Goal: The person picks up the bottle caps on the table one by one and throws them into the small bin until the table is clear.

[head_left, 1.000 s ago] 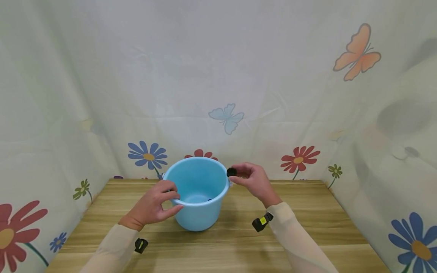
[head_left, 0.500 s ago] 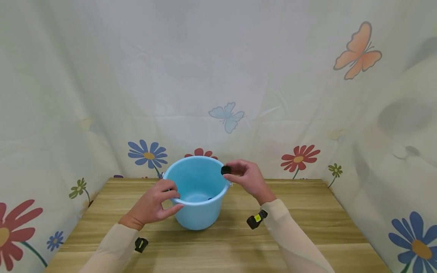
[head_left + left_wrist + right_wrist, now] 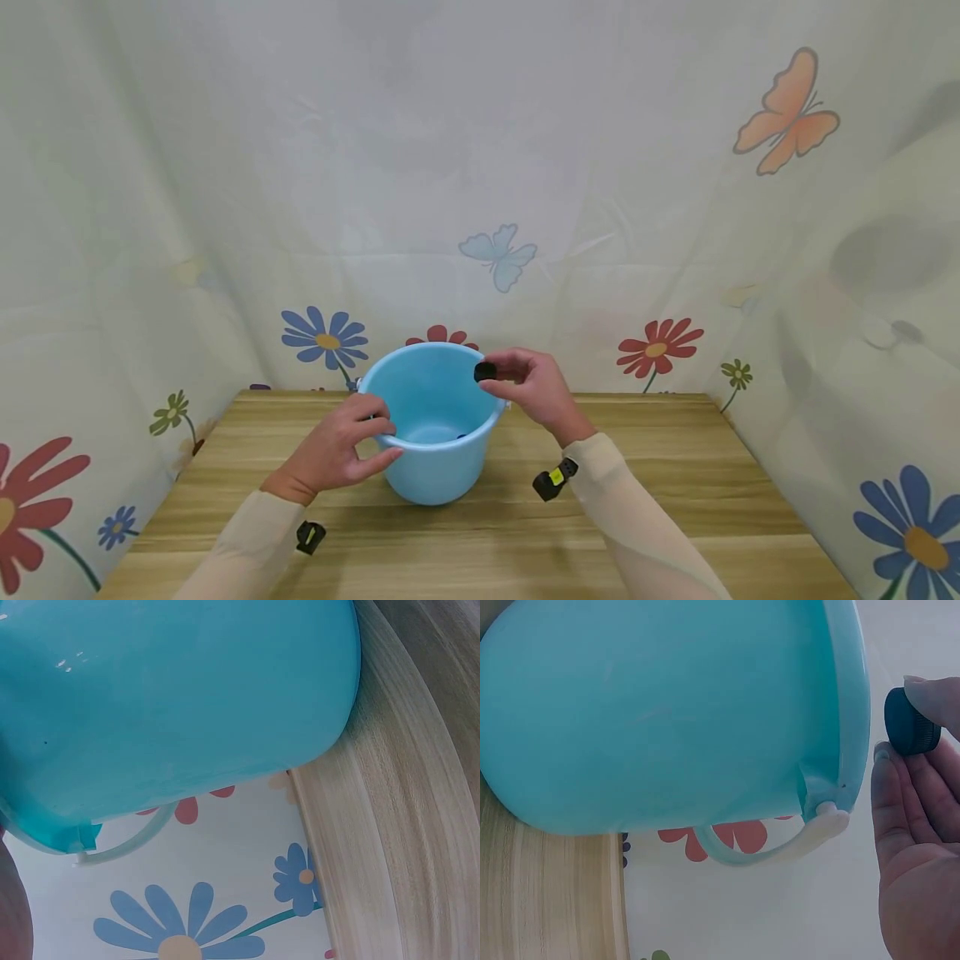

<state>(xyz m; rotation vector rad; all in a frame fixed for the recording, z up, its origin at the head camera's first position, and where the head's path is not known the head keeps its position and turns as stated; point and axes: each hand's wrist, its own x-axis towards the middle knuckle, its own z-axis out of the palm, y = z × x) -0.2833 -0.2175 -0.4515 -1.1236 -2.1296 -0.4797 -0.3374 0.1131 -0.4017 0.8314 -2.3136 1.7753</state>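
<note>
A light blue bucket (image 3: 435, 477) stands upright on the table in the head view. My left hand (image 3: 339, 443) grips its near left rim, fingertips inside and thumb outside. Just above the right rim, my right hand (image 3: 531, 390) pinches a small black bottle cap (image 3: 485, 372) between thumb and fingers. In the right wrist view the ridged edge of the cap (image 3: 913, 724) shows, just beyond the rim. A tiny dark blue thing (image 3: 461, 437) lies in the bucket, mostly hidden by the near wall. The left wrist view shows the bucket's wall (image 3: 180, 697) close up.
The bucket's handle (image 3: 757, 851) hangs down at the back. Under everything is a wood-grain table (image 3: 645, 500). A white curtain (image 3: 600, 167) printed with flowers and butterflies closes off the back and both sides.
My right hand has moved left with the bottle cap, from beside the right rim to above the bucket's opening. My left hand and the bucket have stayed put.
</note>
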